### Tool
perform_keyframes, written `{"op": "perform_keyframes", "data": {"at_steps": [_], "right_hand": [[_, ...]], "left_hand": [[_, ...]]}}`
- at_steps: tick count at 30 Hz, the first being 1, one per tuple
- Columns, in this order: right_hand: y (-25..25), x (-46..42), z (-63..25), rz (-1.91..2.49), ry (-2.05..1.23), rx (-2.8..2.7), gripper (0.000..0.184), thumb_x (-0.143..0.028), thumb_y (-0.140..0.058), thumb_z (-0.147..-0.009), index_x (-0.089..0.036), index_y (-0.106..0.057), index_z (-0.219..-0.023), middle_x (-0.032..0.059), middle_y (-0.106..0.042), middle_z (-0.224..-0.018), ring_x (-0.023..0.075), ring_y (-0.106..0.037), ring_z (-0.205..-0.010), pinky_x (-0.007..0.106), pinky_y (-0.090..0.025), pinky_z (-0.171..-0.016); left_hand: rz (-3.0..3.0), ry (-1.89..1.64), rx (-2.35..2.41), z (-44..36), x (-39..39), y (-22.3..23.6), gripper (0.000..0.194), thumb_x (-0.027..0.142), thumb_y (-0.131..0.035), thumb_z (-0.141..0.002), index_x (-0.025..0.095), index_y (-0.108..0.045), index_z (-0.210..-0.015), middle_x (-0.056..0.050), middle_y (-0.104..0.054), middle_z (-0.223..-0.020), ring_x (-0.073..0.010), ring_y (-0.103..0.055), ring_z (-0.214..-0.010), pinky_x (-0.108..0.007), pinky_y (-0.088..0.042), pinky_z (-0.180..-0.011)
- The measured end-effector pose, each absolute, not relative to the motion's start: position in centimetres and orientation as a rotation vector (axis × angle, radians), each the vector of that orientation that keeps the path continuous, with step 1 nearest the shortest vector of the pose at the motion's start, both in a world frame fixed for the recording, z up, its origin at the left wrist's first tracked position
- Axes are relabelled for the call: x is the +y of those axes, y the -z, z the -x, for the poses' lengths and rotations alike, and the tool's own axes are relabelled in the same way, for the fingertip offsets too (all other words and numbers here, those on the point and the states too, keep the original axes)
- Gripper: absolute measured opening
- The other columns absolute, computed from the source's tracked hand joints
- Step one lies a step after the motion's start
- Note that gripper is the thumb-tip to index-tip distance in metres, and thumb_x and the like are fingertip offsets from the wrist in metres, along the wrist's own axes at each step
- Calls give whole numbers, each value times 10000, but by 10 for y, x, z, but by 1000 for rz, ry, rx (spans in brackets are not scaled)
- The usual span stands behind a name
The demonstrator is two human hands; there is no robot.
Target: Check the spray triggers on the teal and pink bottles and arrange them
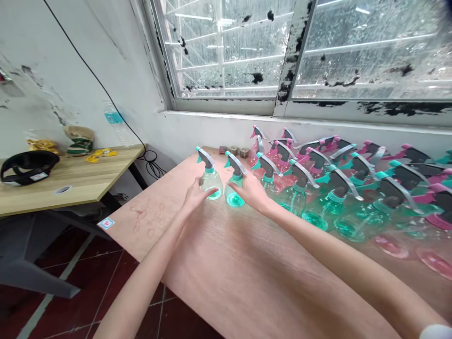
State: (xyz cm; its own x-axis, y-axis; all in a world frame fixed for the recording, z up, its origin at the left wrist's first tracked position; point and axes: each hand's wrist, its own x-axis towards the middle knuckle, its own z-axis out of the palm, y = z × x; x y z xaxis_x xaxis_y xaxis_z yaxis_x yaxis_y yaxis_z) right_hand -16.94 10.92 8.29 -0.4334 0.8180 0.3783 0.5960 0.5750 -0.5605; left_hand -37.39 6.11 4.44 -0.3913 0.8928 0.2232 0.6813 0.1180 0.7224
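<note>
My left hand (197, 194) is wrapped around the lower body of a clear green spray bottle (211, 178), its thumb across the front. Just to the right, my right hand (251, 192) grips a second green spray bottle (236, 197) from its right side, thumb on the near face. Both bottles stand upright on the wooden table (212, 263), a small gap between them. Their grey-and-green trigger heads point left. Close behind my right hand is another green spray bottle (269, 181). The fingers on the far sides of the bottles are partly hidden.
Several green spray bottles (334, 202) and pink ones (438, 235) crowd the table's right side. Small brown blocks (233, 150) lie by the wall. A side table (81, 179) at left bears a black strap (30, 165), yellow pieces (100, 154) and a water bottle (118, 125). A black cable (95, 77) hangs between.
</note>
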Motion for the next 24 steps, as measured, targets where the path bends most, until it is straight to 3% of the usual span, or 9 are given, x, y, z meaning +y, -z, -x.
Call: {"op": "perform_keyframes", "data": {"at_steps": [6, 9, 14, 16, 19, 22, 24], "right_hand": [[-72, 79, 145, 1099, -408, -2263, 484, -450, -600, -885, -179, -502, -1274, 145, -626, -1173, 306, -664, -931, 368, -486, -702], [-61, 61, 125, 1104, -277, -2304, 423, -491, -583, -886, -180, -527, -1167, 112, -625, -1095, 237, -666, -721, 317, -449, -573], [-49, 35, 83, 1029, -67, -2307, 348, -477, -617, -857, -187, -521, -1023, 49, -597, -880, 175, -603, -554, 271, -383, -453], [-49, 26, 66, 1003, -37, -2282, 327, -469, -609, -862, -194, -504, -1006, 38, -592, -856, 161, -592, -530, 267, -386, -443], [-49, 16, 41, 1014, -16, -2253, 317, -477, -593, -866, -203, -482, -979, 28, -588, -813, 169, -598, -538, 273, -401, -446], [-49, 8, 19, 1035, -18, -2219, 329, -483, -591, -863, -201, -471, -981, 20, -584, -785, 169, -589, -521, 280, -408, -443], [-50, 3, 5, 1036, -57, -2199, 315, -466, -583, -875, -201, -468, -999, 24, -592, -798, 171, -598, -541, 284, -430, -466]], "left_hand": [[-1558, -1152, 2086, 367, 71, -40, 701, 502, -779, -715, 187, -496, -1273, -114, -608, -1311, -283, -540, -1262, -379, -433, -1027], [-1553, -1175, 2071, 364, 74, -39, 708, 491, -772, -725, 207, -482, -1306, -108, -598, -1328, -289, -537, -1264, -406, -421, -1041], [-1528, -1295, 2072, 355, 61, -36, 970, 527, -764, -714, 158, -279, -1467, -190, -374, -1513, -321, -368, -1395, -459, -315, -1127], [-1492, -1385, 2096, 347, 44, -34, 870, 574, -637, -806, 132, -280, -1465, -211, -308, -1536, -320, -358, -1397, -475, -314, -1126], [-1454, -1475, 2109, 326, 12, -30, 655, 576, -468, -898, 153, -390, -1392, -186, -441, -1438, -314, -458, -1319, -494, -388, -1070], [-1484, -1429, 2065, 294, -18, -25, 498, 545, -492, -894, 180, -535, -1231, -136, -574, -1292, -312, -584, -1165, -501, -470, -985], [-1545, -1247, 1933, 266, -33, -22, 440, 506, -524, -896, 198, -549, -1210, -109, -617, -1231, -294, -622, -1095, -483, -515, -927]]}}
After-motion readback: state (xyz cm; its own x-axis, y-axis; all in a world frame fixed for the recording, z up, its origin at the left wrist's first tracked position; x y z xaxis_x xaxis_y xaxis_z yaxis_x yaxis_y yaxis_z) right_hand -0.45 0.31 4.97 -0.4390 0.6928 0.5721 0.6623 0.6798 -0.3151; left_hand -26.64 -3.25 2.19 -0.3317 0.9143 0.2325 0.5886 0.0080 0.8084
